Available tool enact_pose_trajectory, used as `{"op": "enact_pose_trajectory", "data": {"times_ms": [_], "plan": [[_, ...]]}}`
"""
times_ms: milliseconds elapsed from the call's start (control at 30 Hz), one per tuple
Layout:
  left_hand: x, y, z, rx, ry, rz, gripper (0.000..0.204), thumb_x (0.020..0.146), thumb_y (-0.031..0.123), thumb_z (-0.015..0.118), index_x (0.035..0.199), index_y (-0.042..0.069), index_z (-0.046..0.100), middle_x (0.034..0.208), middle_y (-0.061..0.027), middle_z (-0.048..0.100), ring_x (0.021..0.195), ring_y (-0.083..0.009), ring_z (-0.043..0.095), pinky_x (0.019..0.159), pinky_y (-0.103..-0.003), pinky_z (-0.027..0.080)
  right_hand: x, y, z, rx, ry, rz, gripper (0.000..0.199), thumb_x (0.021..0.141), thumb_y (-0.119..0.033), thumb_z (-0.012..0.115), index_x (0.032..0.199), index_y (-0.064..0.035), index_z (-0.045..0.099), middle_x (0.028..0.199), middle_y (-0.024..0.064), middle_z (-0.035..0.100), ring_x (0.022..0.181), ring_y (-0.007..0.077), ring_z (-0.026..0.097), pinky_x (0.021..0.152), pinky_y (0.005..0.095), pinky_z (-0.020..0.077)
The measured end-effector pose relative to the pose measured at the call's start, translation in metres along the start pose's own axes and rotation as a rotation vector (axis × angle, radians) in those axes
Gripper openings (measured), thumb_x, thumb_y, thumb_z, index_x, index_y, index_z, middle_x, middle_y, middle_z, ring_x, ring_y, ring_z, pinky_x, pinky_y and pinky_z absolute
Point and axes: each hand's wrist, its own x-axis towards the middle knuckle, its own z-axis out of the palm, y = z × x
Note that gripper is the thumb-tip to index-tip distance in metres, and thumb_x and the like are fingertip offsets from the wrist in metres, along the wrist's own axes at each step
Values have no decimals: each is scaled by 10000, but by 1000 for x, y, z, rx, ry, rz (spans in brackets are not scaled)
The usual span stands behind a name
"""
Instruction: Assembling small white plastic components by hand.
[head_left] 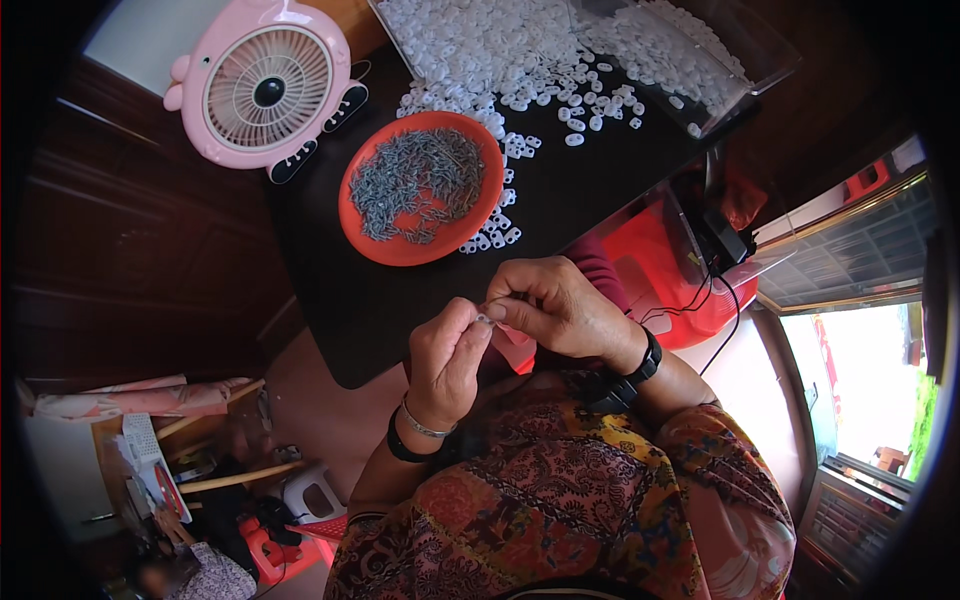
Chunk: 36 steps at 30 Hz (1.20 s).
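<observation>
My left hand (443, 362) pinches a small white plastic piece (484, 319) between thumb and fingertips, just past the near edge of the black table. My right hand (560, 305) is closed beside it, its thumb and fingertips meeting at the same piece. Whatever the right fingers grip is too small to make out. Beyond the hands, an orange-red plate (400, 252) holds a heap of small grey metal screws (425, 175). Loose white plastic pieces with holes (490, 238) lie along the plate's right side.
A large pile of white pieces (480, 50) covers the far table (330, 290), with a clear plastic bin (770, 70) of more at the right. A pink fan (268, 92) stands at the far left. Dark cables (735, 300) hang at right. Another person (215, 570) appears lower left.
</observation>
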Motion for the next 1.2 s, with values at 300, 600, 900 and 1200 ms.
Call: {"op": "enact_pose_trajectory", "data": {"times_ms": [300, 600, 900, 1200], "plan": [[-3, 2, -4, -10, -65, 8, 136, 885, 57, 493, 774, -21, 496, 626, -93, 488, 551, -136, 448, 518, -279, 385, -5, -8, 7, -97, 1, -2, 73, 850, -72, 617, 811, -17, 591, 675, 69, 574, 600, 182, 595, 539, 298, 457], [2, -5, -17, -115, 79, 13, 193, 888, 117, 496, 737, -4, 497, 585, 6, 452, 519, -48, 388, 480, -222, 302, 8, -15, -6, -160, 125, 44, 99, 856, -65, 625, 923, 4, 649, 775, 75, 619, 696, 160, 610, 610, 279, 471], [9, -26, -28, -508, 133, -127, 153, 896, 79, 462, 760, 14, 484, 622, 2, 415, 536, -63, 370, 494, -218, 343, 24, -1, -34, -799, 222, -49, 106, 788, -74, 646, 877, -18, 658, 801, 104, 601, 703, 268, 611, 613, 345, 488], [3, -27, -29, -432, 121, -92, 149, 888, 59, 454, 751, 6, 483, 596, 0, 405, 519, -66, 363, 494, -224, 347, 61, 8, -84, -954, 273, -63, 117, 793, -116, 640, 875, -35, 660, 793, 106, 608, 719, 275, 612, 622, 364, 489]]}}
